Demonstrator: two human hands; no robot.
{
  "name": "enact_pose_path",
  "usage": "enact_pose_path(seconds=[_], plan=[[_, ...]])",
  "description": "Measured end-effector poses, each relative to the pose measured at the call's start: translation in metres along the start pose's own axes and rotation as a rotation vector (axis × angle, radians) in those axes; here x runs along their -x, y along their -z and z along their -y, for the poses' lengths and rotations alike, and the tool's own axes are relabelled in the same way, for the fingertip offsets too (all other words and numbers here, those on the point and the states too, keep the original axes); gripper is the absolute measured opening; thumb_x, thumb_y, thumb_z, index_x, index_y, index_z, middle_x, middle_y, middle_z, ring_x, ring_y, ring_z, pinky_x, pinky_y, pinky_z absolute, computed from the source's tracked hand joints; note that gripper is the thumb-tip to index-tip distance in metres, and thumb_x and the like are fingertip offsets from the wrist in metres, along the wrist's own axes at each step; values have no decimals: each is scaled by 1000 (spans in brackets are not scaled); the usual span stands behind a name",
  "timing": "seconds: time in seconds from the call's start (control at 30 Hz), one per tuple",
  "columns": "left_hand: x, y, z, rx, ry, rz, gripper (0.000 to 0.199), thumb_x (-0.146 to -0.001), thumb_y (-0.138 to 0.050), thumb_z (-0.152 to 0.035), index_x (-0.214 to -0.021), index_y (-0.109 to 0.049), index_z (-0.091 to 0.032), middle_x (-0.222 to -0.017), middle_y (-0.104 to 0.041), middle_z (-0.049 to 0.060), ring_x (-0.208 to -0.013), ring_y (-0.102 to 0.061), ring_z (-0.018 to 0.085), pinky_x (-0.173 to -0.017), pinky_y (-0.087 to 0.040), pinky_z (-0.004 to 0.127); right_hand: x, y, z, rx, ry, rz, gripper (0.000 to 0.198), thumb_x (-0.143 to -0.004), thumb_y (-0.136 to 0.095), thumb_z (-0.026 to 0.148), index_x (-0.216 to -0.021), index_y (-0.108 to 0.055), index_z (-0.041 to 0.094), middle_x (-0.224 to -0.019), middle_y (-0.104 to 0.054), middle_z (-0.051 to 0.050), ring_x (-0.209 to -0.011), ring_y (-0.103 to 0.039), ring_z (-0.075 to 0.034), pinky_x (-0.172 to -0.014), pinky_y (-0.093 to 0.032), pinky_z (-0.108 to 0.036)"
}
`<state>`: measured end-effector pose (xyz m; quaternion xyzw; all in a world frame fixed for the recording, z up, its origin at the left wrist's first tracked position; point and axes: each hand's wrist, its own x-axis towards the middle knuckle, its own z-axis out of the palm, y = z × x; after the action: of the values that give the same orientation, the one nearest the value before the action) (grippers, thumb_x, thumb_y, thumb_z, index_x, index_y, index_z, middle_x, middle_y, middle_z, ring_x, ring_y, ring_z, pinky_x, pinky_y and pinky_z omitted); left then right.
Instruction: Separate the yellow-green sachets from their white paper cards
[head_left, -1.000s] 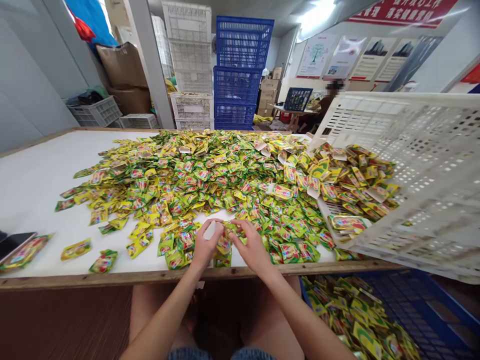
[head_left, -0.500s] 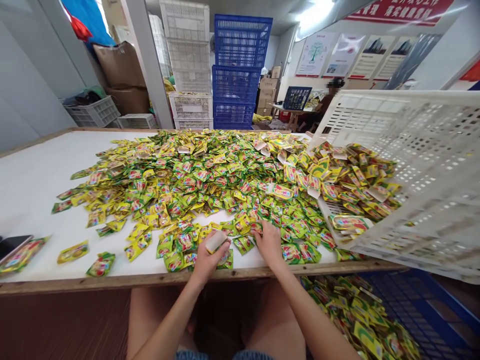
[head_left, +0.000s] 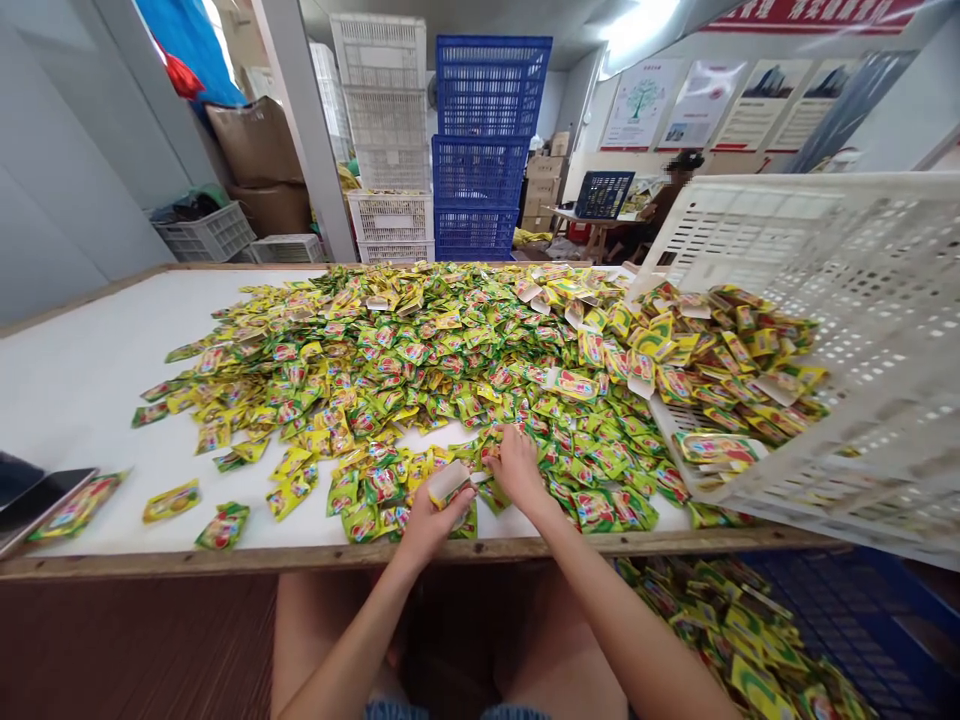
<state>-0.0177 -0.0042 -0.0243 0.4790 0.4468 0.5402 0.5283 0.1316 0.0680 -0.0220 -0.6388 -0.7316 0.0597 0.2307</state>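
My left hand [head_left: 433,512], near the table's front edge, is closed around a small packet with a plain white face [head_left: 448,484] turned up. To its right, my right hand [head_left: 517,468] reaches into the near side of a heap of green and yellow snack sachets [head_left: 420,350]. Its fingers are curled together on a sachet [head_left: 491,446], mostly covered by the fingertips. Several sachets lie around both hands on the white tabletop [head_left: 90,340].
A white plastic crate [head_left: 847,400] lies tipped on the right, larger packets [head_left: 720,360] spilling from it. Below the table edge is a blue crate [head_left: 870,620] with more packets [head_left: 757,640]. A phone [head_left: 45,500] lies at left. Stacked crates [head_left: 487,160] and a seated person [head_left: 664,205] are behind.
My right hand has shifted slightly left and farther into the sachets, closer to my left hand. My left hand keeps the white-faced packet. The whole view has shifted a little.
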Motion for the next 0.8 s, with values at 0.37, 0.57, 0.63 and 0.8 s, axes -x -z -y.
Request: enact_pose_path(seconds=[0.37,0.57,0.63,0.8], plan=[[-3,1,0,31,-19,-45,42,-67,-69,-34,-103,-61,-15,-106,-64,9,-93,-61,23,-83,-47,34,9,3,-7,-692,40,-16,36,-74,-54,24,-109,-51,16,-108,-58,-9,-100,-53,-21,-89,-41,-38],[-1,2,1,73,21,-62,50,-64,-71,-35,-108,-58,-16,-105,-65,9,-89,-62,22,-80,-48,33,17,12,5,-990,-38,61,40,-71,-61,39,-106,-60,18,-93,-66,-6,-93,-58,-23,-82,-47,-38],[-1,2,4,65,23,-67,48,-65,-71,-36,-107,-59,-16,-107,-64,9,-90,-62,22,-81,-47,33,18,10,7,-1021,-78,25,44,-70,-62,42,-106,-60,18,-94,-66,-6,-94,-58,-24,-83,-46,-39],[1,2,0,-28,-77,-39,40,-67,-69,-33,-102,-60,-16,-101,-64,8,-93,-58,22,-84,-44,31,18,6,8,-1046,-173,36,50,-72,-59,46,-110,-57,13,-106,-63,-10,-96,-57,-23,-86,-45,-38]])
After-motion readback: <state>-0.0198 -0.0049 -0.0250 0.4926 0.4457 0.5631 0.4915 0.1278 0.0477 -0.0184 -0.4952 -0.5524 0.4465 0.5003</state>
